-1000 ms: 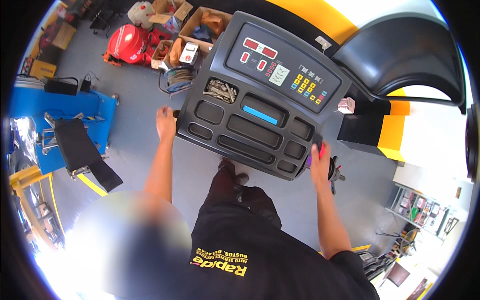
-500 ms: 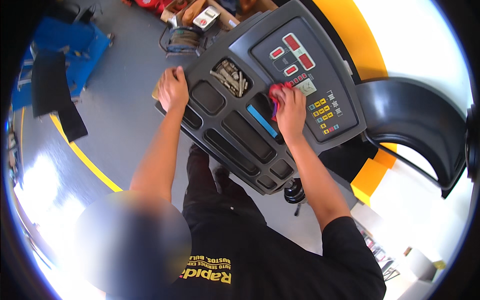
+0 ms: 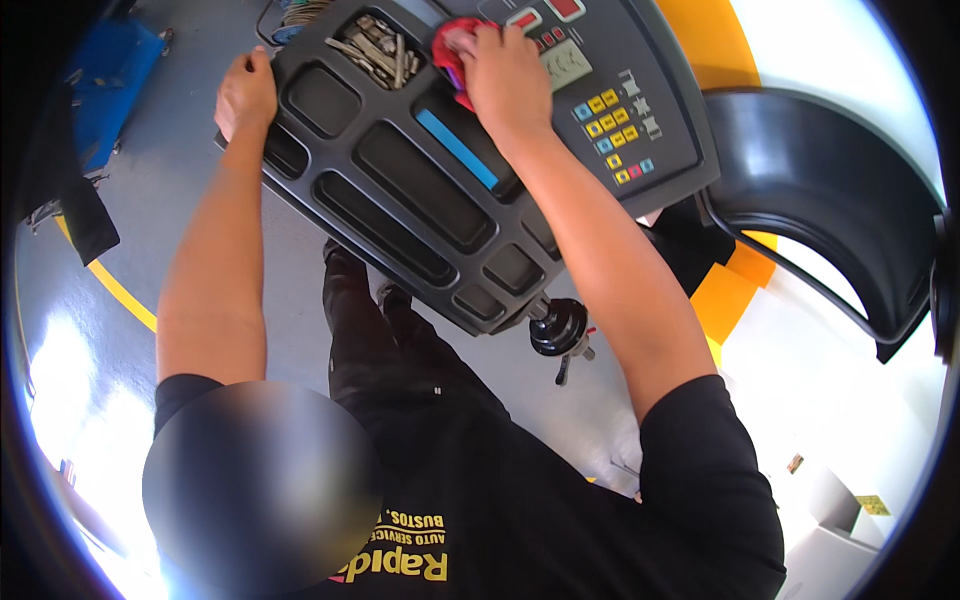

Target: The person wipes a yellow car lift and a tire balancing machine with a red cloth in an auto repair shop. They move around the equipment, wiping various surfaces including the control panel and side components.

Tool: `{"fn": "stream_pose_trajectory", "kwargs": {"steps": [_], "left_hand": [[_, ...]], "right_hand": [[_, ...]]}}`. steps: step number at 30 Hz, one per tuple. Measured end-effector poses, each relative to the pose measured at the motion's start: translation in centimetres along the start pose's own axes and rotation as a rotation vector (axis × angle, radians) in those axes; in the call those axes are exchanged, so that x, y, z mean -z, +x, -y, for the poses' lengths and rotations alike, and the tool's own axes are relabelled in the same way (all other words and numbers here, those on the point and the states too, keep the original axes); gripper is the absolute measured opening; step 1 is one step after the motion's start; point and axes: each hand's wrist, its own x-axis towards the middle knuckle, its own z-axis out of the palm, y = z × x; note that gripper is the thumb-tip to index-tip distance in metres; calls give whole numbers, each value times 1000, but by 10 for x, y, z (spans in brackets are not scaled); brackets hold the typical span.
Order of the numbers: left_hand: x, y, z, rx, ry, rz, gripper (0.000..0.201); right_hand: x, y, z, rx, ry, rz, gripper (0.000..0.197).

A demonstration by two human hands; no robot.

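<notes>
In front of me stands a wheel balancer with a dark grey top console (image 3: 345, 215) moulded into several trays. My right hand (image 3: 505, 80) is closed on a red cloth (image 3: 450, 45) with a purple patch, resting between the trays and the button panel. Beside that cloth, a compartment holds a heap of metal wheel weights (image 3: 378, 52). A blue strip (image 3: 457, 148) lies along a long tray near my right wrist. My left hand (image 3: 247, 95) grips the console's left edge, its fingers curled and partly hidden.
At the right a black curved wheel guard (image 3: 815, 165) juts out from the balancer. Below the console sticks out its shaft with a black round hub (image 3: 558, 328). A blue cart (image 3: 115, 85) stands at the far left, near a yellow floor line (image 3: 122, 290).
The view has shifted, bringing the console higher and larger in the picture. My right hand still presses the red cloth near the button panel, and my left hand stays at the console's left edge.
</notes>
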Motion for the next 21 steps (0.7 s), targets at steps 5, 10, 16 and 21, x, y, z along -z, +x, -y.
{"fn": "stream_pose_trajectory", "kwargs": {"steps": [5, 10, 16, 21], "left_hand": [[0, 3, 3, 12, 2, 45, 64], [-2, 4, 3, 9, 17, 25, 62], [-2, 4, 3, 19, -8, 33, 62], [-3, 4, 2, 25, 17, 30, 58]], "right_hand": [[59, -112, -63, -90, -81, 126, 21], [100, -177, -101, -169, -221, 286, 21], [112, -191, -111, -245, -276, 398, 22], [152, -168, -120, -619, -188, 269, 30]]}}
